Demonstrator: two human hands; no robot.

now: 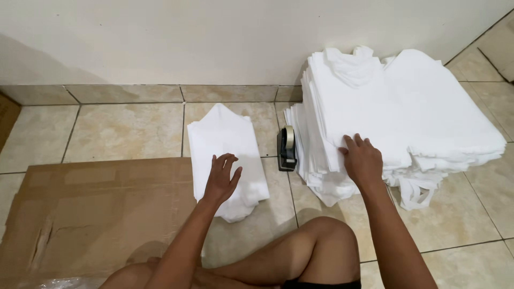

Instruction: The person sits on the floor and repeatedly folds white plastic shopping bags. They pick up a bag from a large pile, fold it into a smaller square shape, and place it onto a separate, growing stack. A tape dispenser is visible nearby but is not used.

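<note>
The left hand (221, 179) hovers over or lightly rests on a small folded pile of white cloth (227, 160) on the tiled floor (123, 128); its fingers are spread and grip nothing, though contact is hard to judge. The right hand (363, 159) lies flat, fingers apart, on the near edge of a tall stack of white cloth (396, 118). A tape dispenser (287, 149) stands between the two piles. Flattened cardboard (91, 208) lies to the left.

White cloth stack (407, 107), white folded pile (227, 155), brown cardboard (96, 214), beige mottled tiles (123, 131), black tape dispenser (287, 150).
</note>
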